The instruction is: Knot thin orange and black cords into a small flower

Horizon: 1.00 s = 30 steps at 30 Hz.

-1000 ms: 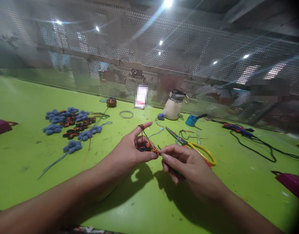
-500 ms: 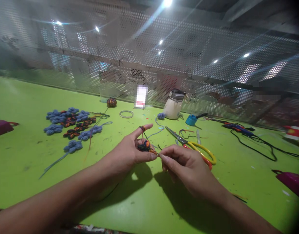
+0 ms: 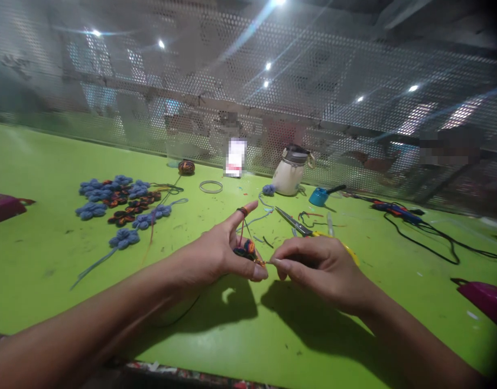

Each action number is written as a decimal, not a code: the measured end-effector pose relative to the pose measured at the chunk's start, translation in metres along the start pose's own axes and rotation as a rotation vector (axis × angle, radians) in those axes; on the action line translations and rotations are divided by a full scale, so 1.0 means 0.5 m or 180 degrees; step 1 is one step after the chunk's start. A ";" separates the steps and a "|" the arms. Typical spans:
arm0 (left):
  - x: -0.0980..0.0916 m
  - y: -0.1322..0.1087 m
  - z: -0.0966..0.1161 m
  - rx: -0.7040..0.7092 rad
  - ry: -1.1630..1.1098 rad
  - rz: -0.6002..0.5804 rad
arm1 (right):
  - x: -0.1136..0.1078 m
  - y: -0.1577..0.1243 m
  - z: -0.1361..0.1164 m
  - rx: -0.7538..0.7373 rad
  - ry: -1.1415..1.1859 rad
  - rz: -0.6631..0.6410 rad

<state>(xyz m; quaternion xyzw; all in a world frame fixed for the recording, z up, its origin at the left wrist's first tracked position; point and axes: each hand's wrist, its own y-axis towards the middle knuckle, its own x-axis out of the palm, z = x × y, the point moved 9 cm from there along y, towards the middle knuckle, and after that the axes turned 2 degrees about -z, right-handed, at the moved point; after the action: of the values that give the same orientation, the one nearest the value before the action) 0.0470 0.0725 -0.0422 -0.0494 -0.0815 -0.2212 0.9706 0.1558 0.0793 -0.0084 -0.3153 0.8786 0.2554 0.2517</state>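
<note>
My left hand [image 3: 220, 251] pinches a small piece of crochet [image 3: 244, 249] in dark, orange and red yarn between thumb and fingers. Its index finger points up, with yarn [image 3: 243, 212] wound round it and running down to the piece. Close on the right, my right hand [image 3: 317, 270] is closed on a thin crochet hook [image 3: 269, 263]; only a short length shows, its tip at the edge of the piece. Scissors [image 3: 293, 220] with yellow and orange handles lie behind my right hand, which partly covers them.
Blue and multicoloured crochet flowers [image 3: 124, 237] lie at left. A yarn ball [image 3: 186, 167], metal ring [image 3: 210, 187], pale jar [image 3: 289, 175], turquoise pot [image 3: 318, 196] and dark cords [image 3: 427, 237] sit further back on the green table [image 3: 216, 346]. A perforated screen [image 3: 333, 92] stands behind.
Both hands have shifted slightly right, with the crochet piece still held. My right hand now hides more of the scissors' handles, and a little more of the hook shows between the hands.
</note>
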 end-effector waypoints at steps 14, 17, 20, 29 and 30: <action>0.043 -0.021 -0.010 -0.0228 -0.0128 -0.0554 | -0.006 -0.007 -0.035 -0.0285 -0.0005 -0.0575; 0.054 -0.024 -0.013 -0.0354 -0.0238 -0.0698 | -0.007 -0.010 -0.043 -0.0384 -0.0137 -0.0668; 0.059 -0.026 -0.012 -0.0429 -0.0276 -0.0789 | -0.008 -0.013 -0.048 -0.0441 -0.0287 -0.0707; 0.064 -0.028 -0.011 -0.0488 -0.0374 -0.0871 | -0.014 -0.019 -0.069 -0.0611 -0.0537 -0.0805; 0.064 -0.027 -0.011 -0.0478 -0.0403 -0.0866 | -0.015 -0.019 -0.068 -0.0588 -0.0508 -0.0822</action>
<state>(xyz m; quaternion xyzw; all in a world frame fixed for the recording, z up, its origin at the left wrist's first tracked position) 0.0701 0.0464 -0.0410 -0.1241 -0.1317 -0.3525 0.9181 0.1577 0.0555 0.0185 -0.4260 0.7809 0.3248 0.3213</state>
